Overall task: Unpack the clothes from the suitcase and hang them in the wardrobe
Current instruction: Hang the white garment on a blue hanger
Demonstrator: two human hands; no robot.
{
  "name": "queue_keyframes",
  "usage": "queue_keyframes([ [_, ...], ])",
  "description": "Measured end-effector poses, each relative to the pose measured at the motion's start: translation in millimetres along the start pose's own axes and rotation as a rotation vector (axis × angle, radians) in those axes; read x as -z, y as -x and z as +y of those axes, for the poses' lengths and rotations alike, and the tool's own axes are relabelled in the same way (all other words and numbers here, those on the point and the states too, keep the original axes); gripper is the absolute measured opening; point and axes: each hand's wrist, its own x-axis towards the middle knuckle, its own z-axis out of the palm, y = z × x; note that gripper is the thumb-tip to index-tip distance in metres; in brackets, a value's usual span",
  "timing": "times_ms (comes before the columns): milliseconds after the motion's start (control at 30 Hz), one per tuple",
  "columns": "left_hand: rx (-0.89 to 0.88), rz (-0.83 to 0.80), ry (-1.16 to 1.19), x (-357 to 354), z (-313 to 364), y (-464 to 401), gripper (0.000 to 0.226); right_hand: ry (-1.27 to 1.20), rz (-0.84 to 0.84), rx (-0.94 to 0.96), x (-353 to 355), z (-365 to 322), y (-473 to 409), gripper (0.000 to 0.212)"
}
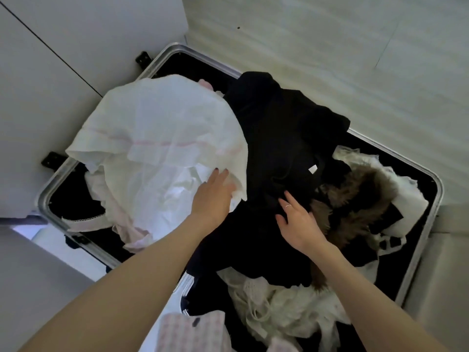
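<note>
My two bare forearms reach down from the bottom of the frame over an open suitcase (437,191) heaped with clothes. My left hand (213,196) lies flat, fingers straight, on the edge of a white garment (157,138) mounded over the case's left half. My right hand (297,219), a ring on one finger, rests with fingers spread and relaxed on a black garment (284,133) draped across the middle; neither hand grips anything. Just right of that hand lies a brown fur trim (352,199), with more white fabric (406,189) beyond it at the case's right end. Crumpled white lace (274,303) fills the near corner, and a pink-patterned cloth (193,331) lies at the bottom edge. The suitcase sits on a pale floor (330,47), against white wardrobe doors (50,72) at left.
</note>
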Motion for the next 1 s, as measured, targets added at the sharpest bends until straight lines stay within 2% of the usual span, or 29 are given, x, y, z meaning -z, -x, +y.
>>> queue_keyframes([
  [100,0.121,0.088,0.562,15.6,3.4,8.1,0.021,-0.043,-0.005,-0.057,1.7,-7.4,4.1,0.052],
  [200,0.36,0.2,0.903,50.8,10.3,24.0,0.016,-0.16,0.002,-0.123,11.6,-20.1,20.4,0.051],
  [333,0.598,0.345,1.327,111.6,18.4,56.4,0.017,-0.628,-0.088,-0.232,53.2,-53.9,66.5,0.056],
  [367,0.602,0.335,1.407,130.0,23.7,70.3,0.012,-0.776,-0.138,-0.276,68.2,-65.9,82.7,0.061],
  [433,0.609,0.211,1.509,160.4,36.7,100.0,0.008,-1.087,-0.238,-0.37,96.5,-87.8,109.5,0.072],
  [500,0.591,0.023,1.542,187.2,49.3,129.5,0.02,-1.353,-0.285,-0.433,123.0,-108.5,133.2,0.084],
  [567,0.525,-0.156,1.544,220.1,60.6,163.6,0.022,-1.495,-0.309,-0.446,148.1,-126.6,159.4,0.096],
  [633,0.445,-0.267,1.53,259.3,74.6,200.8,0.019,-1.558,-0.376,-0.451,174.2,-144.9,193.1,0.102],
  [700,0.354,-0.302,1.492,285.7,86.3,226.0,0.021,-1.61,-0.443,-0.462,178.7,-148.9,213.8,0.095],
  [767,0.304,-0.246,1.457,322.3,94.5,258.3,0.027,-1.657,-0.464,-0.508,195.6,-157.1,247.6,0.091],
  [800,0.285,-0.219,1.459,331.8,98.1,263.2,0.029,-1.806,-0.479,-0.562,197.7,-150.1,247.0,0.091],
  [833,0.258,-0.208,1.444,346.5,102.1,281.8,0.03,-1.826,-0.455,-0.605,201.5,-148.5,260.8,0.092],
  [867,0.25,-0.216,1.436,358.2,104.7,294.4,0.031,-1.735,-0.423,-0.538,209.2,-152.3,271.0,0.087],
  [900,0.23,-0.233,1.4,370.1,108.6,310.7,0.031,-1.713,-0.462,-0.513,219.7,-161.6,288.8,0.07],
  [933,0.218,-0.243,1.365,383.7,114.6,328.6,0.033,-1.648,-0.505,-0.406,232.5,-167.9,304.7,0.047],
  [967,0.202,-0.253,1.321,390.2,117.5,338.7,0.036,-1.556,-0.434,-0.416,236.7,-170.3,311.0,0.032],
  [1000,0.203,-0.251,1.291,398.3,122.2,352.1,0.038,-1.571,-0.448,-0.47,242.4,-176.1,321.7,0.031],
])
